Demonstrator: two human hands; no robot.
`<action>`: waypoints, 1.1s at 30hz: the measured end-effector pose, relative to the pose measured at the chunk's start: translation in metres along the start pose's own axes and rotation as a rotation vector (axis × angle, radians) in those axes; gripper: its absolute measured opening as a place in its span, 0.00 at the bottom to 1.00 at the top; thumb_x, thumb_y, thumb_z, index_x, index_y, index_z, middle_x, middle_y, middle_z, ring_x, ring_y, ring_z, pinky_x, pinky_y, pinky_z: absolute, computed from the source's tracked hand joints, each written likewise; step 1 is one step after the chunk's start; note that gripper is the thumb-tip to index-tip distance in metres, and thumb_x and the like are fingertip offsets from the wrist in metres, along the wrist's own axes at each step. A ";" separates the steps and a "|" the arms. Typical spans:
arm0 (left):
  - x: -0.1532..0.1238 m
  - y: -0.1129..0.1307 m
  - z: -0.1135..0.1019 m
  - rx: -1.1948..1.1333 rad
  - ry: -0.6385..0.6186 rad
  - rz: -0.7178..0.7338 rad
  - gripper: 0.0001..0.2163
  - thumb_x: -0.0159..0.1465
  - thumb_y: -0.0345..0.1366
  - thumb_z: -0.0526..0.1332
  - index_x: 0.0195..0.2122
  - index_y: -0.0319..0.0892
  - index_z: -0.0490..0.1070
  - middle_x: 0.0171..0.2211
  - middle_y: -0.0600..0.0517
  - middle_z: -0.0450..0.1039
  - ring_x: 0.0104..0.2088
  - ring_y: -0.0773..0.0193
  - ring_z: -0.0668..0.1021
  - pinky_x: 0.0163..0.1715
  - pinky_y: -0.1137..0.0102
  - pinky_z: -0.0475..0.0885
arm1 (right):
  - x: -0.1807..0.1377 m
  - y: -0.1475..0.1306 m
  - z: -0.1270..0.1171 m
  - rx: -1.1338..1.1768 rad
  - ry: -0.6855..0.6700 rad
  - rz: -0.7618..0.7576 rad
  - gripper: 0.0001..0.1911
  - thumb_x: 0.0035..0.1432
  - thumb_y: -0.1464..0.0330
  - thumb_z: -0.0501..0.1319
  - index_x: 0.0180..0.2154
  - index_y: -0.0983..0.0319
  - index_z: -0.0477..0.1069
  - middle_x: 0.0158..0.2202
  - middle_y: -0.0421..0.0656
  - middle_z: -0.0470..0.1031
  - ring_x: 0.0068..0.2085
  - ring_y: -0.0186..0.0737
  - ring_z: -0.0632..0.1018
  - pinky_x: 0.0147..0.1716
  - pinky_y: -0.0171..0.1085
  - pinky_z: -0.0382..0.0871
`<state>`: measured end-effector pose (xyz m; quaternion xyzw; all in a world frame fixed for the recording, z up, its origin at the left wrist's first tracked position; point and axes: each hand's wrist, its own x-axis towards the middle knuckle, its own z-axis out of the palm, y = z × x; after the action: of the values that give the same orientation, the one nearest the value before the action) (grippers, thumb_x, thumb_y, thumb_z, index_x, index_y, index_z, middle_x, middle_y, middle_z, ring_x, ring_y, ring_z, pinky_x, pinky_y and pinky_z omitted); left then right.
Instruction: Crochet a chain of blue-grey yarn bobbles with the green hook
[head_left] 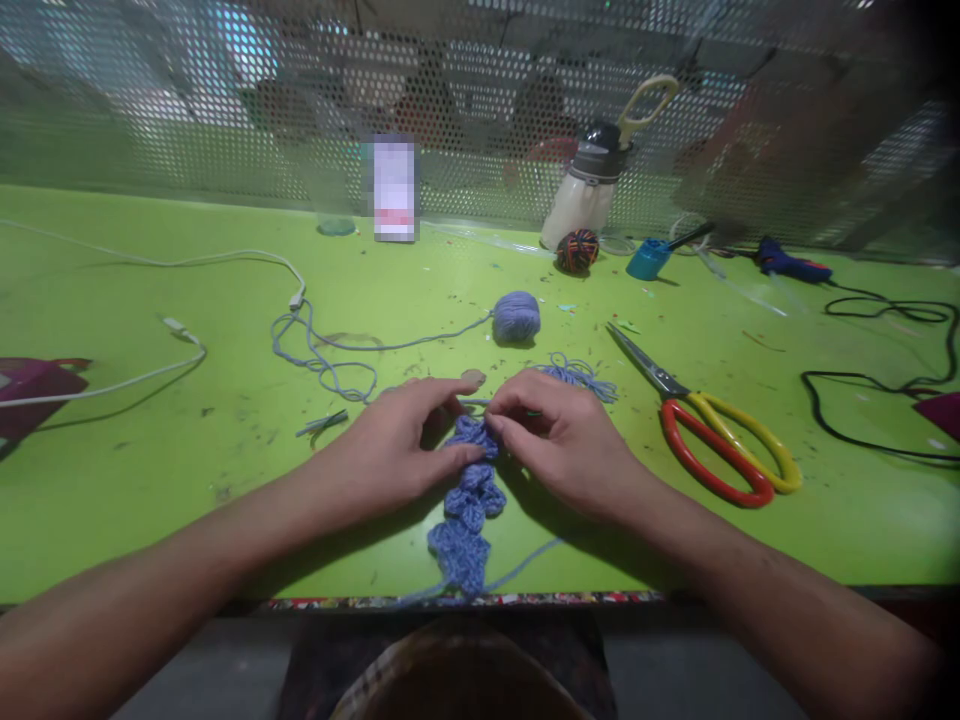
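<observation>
A strip of blue-purple crochet pieces (465, 540) lies on the green table, running down to its front edge. My left hand (405, 430) pinches the top of it from the left, thumb laid across the yarn. From the right, my right hand (562, 435) grips the same upper end with thumb and forefinger; whether it also holds a hook is hidden. A ball of lilac yarn (516, 318) sits beyond the hands, its strand trailing left in loops. Just behind my right hand lies a loose bundle of yarn (577, 378).
Scissors (705, 430) with red and yellow handles lie to the right. Farther back stand a bottle (585, 190), a dark multicoloured yarn ball (577, 251), a blue pot (648, 259) and a glue gun (791, 262). A phone (394, 190) leans on the perforated panel (480, 90). Cables (225, 256) cross the left.
</observation>
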<state>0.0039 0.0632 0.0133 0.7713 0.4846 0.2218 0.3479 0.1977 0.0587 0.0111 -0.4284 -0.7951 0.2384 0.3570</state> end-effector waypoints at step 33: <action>-0.001 -0.001 -0.002 -0.397 -0.066 -0.048 0.11 0.62 0.38 0.61 0.44 0.42 0.73 0.30 0.52 0.71 0.30 0.64 0.71 0.30 0.67 0.67 | 0.003 -0.007 -0.005 0.425 0.069 0.214 0.05 0.56 0.69 0.64 0.28 0.61 0.77 0.30 0.42 0.73 0.34 0.38 0.72 0.35 0.40 0.65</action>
<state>0.0019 0.0635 0.0140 0.6825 0.4380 0.2794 0.5141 0.1965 0.0583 0.0203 -0.4332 -0.6644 0.4221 0.4389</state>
